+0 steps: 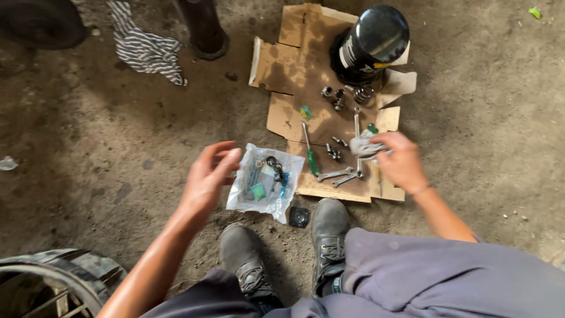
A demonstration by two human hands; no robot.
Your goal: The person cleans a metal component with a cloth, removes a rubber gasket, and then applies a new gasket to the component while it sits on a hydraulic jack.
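A person sits on a dirt floor (118,147), seen from above, boots (329,227) near a flattened cardboard sheet (294,65). The right hand (403,162) is closed on a small grey rag (364,146) over the cardboard's right part. The left hand (209,176) hovers open, fingers spread, just beside a clear plastic bag (265,182) lying on the dirt.

The bag holds small parts: dark rings, a green piece, a blue piece. A black can (371,44) stands on the cardboard; its contents cannot be seen.

Loose bolts (335,150), a spring (364,93), wrenches (336,175) and a screwdriver (309,150) lie unboxed. A sweeping rag or shifting boot could likely knock small pieces into the dirt, where they would be hard to find.
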